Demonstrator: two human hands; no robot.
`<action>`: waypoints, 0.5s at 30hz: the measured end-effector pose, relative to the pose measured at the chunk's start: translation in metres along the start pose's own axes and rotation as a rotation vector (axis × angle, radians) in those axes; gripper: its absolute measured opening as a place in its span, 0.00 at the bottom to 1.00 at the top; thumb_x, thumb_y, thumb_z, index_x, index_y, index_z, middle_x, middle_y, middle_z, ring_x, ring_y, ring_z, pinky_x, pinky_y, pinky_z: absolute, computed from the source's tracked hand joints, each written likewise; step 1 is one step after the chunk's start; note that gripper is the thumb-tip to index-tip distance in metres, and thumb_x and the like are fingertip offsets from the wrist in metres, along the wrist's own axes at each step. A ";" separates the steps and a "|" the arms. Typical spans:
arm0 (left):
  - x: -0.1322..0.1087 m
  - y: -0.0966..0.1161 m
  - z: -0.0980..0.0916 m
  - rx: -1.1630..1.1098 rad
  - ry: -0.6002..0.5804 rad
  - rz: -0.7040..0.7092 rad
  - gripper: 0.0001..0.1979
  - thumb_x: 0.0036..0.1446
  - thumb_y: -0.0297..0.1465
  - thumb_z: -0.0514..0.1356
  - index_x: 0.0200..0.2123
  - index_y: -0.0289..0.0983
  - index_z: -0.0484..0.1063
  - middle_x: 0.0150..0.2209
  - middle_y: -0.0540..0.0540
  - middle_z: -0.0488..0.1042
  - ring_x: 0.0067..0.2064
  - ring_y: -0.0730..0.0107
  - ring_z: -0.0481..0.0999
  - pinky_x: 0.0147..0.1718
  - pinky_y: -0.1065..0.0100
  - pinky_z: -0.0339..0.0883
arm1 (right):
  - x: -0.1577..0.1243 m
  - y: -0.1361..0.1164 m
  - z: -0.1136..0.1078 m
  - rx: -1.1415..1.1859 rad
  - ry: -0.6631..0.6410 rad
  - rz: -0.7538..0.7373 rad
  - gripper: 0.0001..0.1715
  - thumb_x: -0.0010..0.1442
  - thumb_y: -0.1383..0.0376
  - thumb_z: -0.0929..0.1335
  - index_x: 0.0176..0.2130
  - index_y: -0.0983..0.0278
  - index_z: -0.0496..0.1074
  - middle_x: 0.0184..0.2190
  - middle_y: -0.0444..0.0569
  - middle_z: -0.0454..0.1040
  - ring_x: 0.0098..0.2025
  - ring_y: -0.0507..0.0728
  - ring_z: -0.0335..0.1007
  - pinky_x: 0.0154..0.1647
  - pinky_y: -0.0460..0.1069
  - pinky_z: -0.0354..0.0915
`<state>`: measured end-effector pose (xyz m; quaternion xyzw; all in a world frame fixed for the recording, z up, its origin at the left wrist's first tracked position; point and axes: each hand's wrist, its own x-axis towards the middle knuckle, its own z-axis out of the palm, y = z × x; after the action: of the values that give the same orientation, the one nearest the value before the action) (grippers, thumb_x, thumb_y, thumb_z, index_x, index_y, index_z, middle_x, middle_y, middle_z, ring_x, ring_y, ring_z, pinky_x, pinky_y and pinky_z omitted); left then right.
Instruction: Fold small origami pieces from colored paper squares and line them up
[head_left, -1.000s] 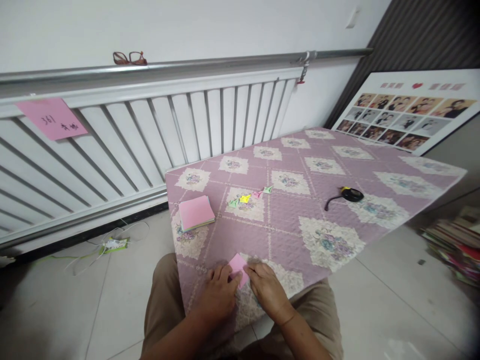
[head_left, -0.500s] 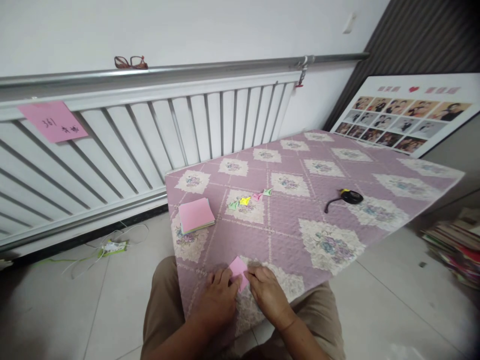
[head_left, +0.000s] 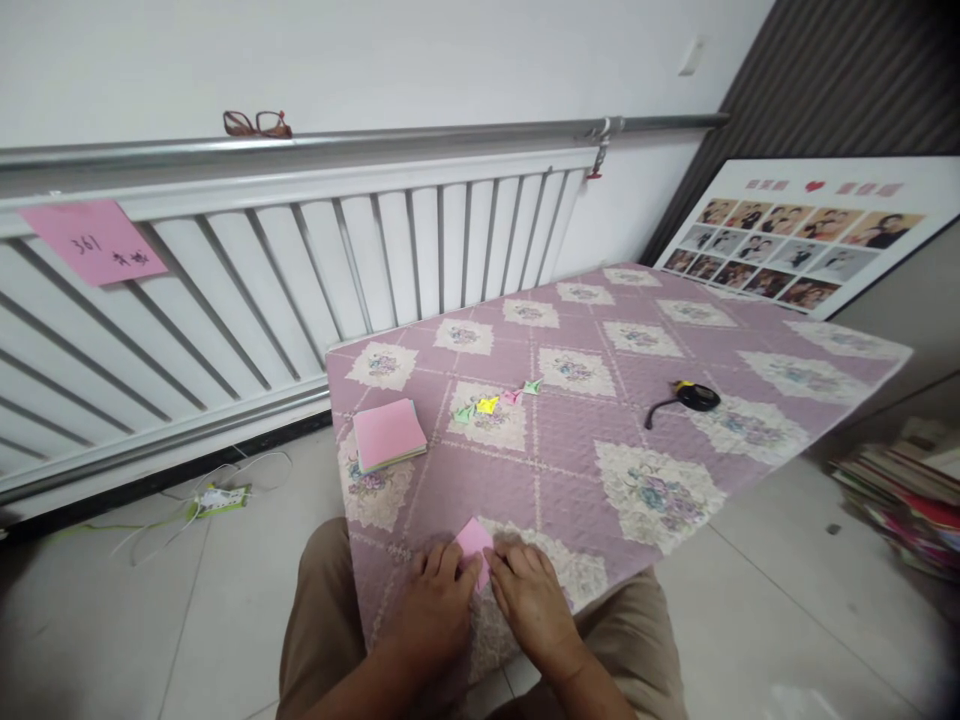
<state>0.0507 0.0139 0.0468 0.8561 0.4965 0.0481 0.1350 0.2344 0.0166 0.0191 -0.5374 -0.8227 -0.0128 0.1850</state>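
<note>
My left hand and right hand press the pink paper from opposite sides, probably to steady it; I can't tell whether either pinches. It lies nearer my viewpoint than the paper stack, likely kept apart for working room.

Soft, fairly even light; pale glare on the tiled floor off the right edge of the table; stacked papers blur, lower corners darken.
</note>
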 end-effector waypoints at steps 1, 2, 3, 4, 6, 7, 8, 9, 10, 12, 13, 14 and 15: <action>0.000 0.000 0.000 0.000 -0.001 0.000 0.24 0.63 0.30 0.50 0.63 0.45 0.56 0.55 0.43 0.65 0.56 0.55 0.60 0.54 0.54 0.52 | 0.000 0.000 0.000 -0.002 0.004 0.004 0.17 0.61 0.68 0.67 0.50 0.58 0.72 0.41 0.49 0.74 0.46 0.59 0.66 0.53 0.56 0.56; 0.000 0.000 0.000 -0.002 0.000 0.002 0.25 0.63 0.30 0.50 0.63 0.45 0.55 0.55 0.42 0.64 0.56 0.55 0.60 0.55 0.54 0.52 | 0.000 0.000 0.000 -0.004 0.009 0.007 0.17 0.61 0.67 0.67 0.50 0.58 0.72 0.41 0.49 0.74 0.46 0.59 0.66 0.53 0.56 0.56; 0.000 0.000 0.001 -0.004 0.001 0.007 0.25 0.63 0.30 0.50 0.63 0.45 0.55 0.56 0.42 0.64 0.56 0.55 0.60 0.55 0.54 0.52 | -0.001 -0.001 0.000 -0.007 0.013 0.013 0.16 0.61 0.66 0.67 0.50 0.58 0.72 0.41 0.49 0.74 0.46 0.59 0.67 0.54 0.56 0.55; 0.000 -0.001 0.002 -0.005 0.003 0.010 0.25 0.62 0.30 0.50 0.63 0.45 0.55 0.56 0.42 0.64 0.56 0.55 0.59 0.54 0.54 0.52 | -0.001 -0.001 0.000 -0.009 0.017 0.020 0.16 0.61 0.65 0.67 0.50 0.57 0.72 0.42 0.49 0.75 0.46 0.59 0.67 0.54 0.57 0.54; 0.001 -0.001 0.005 -0.008 0.007 0.010 0.25 0.62 0.29 0.49 0.63 0.45 0.56 0.56 0.42 0.64 0.56 0.54 0.60 0.54 0.54 0.52 | -0.001 -0.002 0.001 -0.007 0.019 0.036 0.17 0.60 0.62 0.68 0.50 0.56 0.72 0.43 0.49 0.75 0.47 0.59 0.67 0.56 0.57 0.53; 0.001 -0.002 0.007 -0.009 0.008 0.006 0.25 0.62 0.29 0.49 0.62 0.45 0.56 0.56 0.42 0.64 0.56 0.54 0.60 0.54 0.54 0.52 | -0.002 -0.002 0.001 -0.004 0.016 0.045 0.17 0.60 0.60 0.68 0.50 0.56 0.72 0.43 0.49 0.75 0.47 0.60 0.67 0.56 0.57 0.52; 0.002 -0.002 0.009 -0.008 0.010 -0.001 0.25 0.62 0.29 0.49 0.62 0.44 0.57 0.56 0.41 0.64 0.56 0.53 0.59 0.54 0.53 0.52 | -0.002 -0.002 0.001 0.000 0.011 0.054 0.18 0.60 0.59 0.68 0.50 0.55 0.72 0.44 0.48 0.75 0.48 0.60 0.67 0.57 0.57 0.51; 0.002 -0.002 0.012 -0.005 0.010 -0.005 0.25 0.62 0.29 0.49 0.62 0.44 0.58 0.56 0.41 0.64 0.57 0.53 0.59 0.54 0.52 0.52 | -0.002 -0.001 0.002 0.005 0.005 0.065 0.18 0.60 0.58 0.68 0.50 0.54 0.72 0.45 0.48 0.75 0.49 0.60 0.67 0.57 0.58 0.50; 0.002 -0.003 0.013 0.000 0.008 -0.009 0.25 0.61 0.28 0.49 0.62 0.43 0.58 0.57 0.40 0.64 0.57 0.52 0.59 0.54 0.52 0.52 | -0.003 -0.001 0.002 0.010 0.001 0.077 0.18 0.60 0.58 0.68 0.50 0.54 0.72 0.45 0.47 0.76 0.50 0.60 0.66 0.58 0.58 0.49; 0.002 -0.003 0.015 0.014 0.003 -0.012 0.26 0.60 0.27 0.49 0.62 0.43 0.58 0.57 0.40 0.63 0.57 0.52 0.58 0.54 0.51 0.52 | -0.005 0.002 0.001 0.014 0.002 0.107 0.16 0.61 0.58 0.67 0.50 0.54 0.72 0.45 0.46 0.76 0.51 0.60 0.66 0.59 0.58 0.48; 0.003 -0.004 0.016 0.020 -0.001 -0.011 0.27 0.59 0.26 0.49 0.62 0.43 0.58 0.57 0.40 0.63 0.57 0.52 0.58 0.54 0.51 0.52 | -0.006 0.003 0.000 0.011 0.003 0.120 0.16 0.61 0.59 0.67 0.49 0.54 0.72 0.45 0.46 0.76 0.51 0.60 0.66 0.58 0.59 0.47; 0.003 -0.004 0.015 0.024 -0.006 -0.009 0.27 0.59 0.26 0.49 0.62 0.43 0.58 0.57 0.40 0.63 0.57 0.52 0.58 0.54 0.52 0.52 | -0.006 0.005 -0.002 0.003 0.001 0.128 0.16 0.61 0.60 0.66 0.49 0.54 0.72 0.45 0.46 0.76 0.52 0.60 0.66 0.58 0.59 0.47; 0.003 -0.004 0.015 0.026 -0.013 -0.006 0.28 0.58 0.26 0.50 0.62 0.43 0.58 0.57 0.40 0.63 0.57 0.52 0.58 0.54 0.52 0.52 | -0.007 0.007 -0.003 -0.010 -0.006 0.131 0.16 0.62 0.61 0.66 0.49 0.54 0.72 0.46 0.46 0.76 0.52 0.60 0.65 0.58 0.59 0.48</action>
<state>0.0520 0.0154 0.0317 0.8566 0.4988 0.0357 0.1271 0.2440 0.0127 0.0188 -0.5910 -0.7862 -0.0031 0.1804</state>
